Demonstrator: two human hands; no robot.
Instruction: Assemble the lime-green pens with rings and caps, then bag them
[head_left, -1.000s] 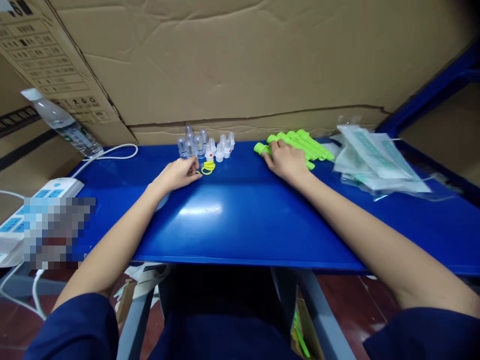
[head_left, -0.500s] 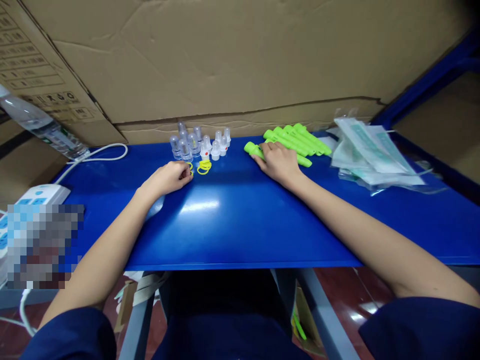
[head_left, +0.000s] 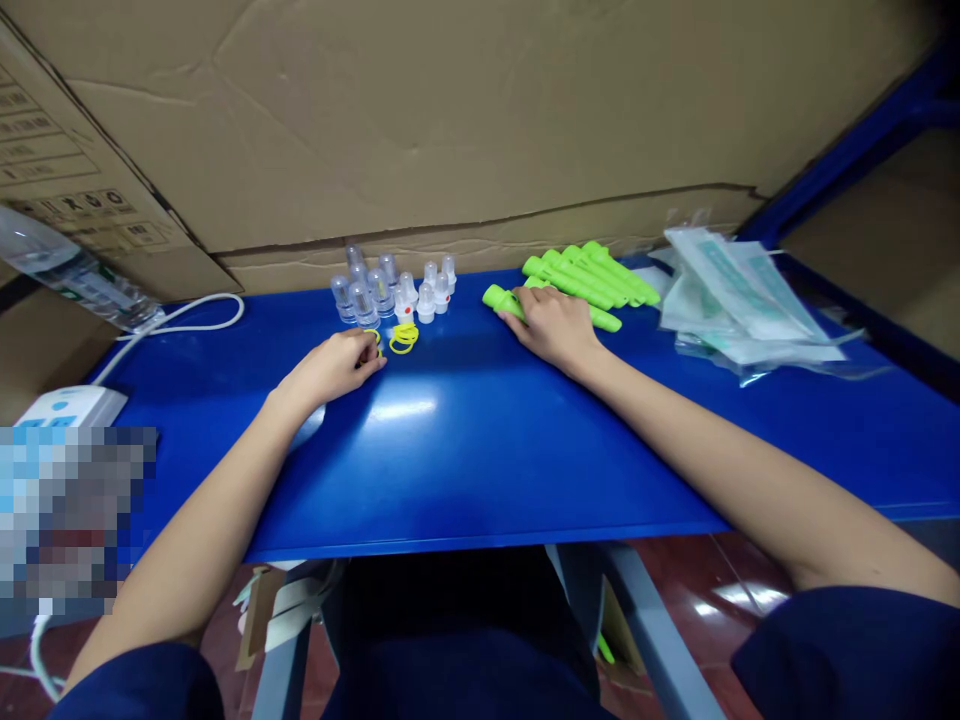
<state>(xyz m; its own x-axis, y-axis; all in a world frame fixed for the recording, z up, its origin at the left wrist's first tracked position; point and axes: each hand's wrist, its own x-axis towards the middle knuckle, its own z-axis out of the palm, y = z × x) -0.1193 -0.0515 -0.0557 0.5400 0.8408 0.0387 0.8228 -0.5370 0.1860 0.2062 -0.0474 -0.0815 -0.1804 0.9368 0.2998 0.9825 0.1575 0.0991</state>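
Note:
On the blue table (head_left: 465,450), my left hand (head_left: 334,365) pinches a small yellow ring (head_left: 373,340) at its fingertips. More yellow rings (head_left: 405,337) lie just to its right, in front of a cluster of small clear and white caps (head_left: 390,285). My right hand (head_left: 553,325) rests on a bright green tube (head_left: 499,298), fingers wrapped over it. Beside it, the pile of green tubes (head_left: 592,278) lies at the back of the table.
Clear plastic packets (head_left: 739,310) are stacked at the right. A cardboard wall (head_left: 450,120) closes the back. At the left are a water bottle (head_left: 67,268), a white cable (head_left: 187,315) and a power strip (head_left: 64,405).
My left hand drew back slightly from the rings with one yellow ring in its fingertips. My right hand pulled one green tube leftward out of the pile. The view shifted a little.

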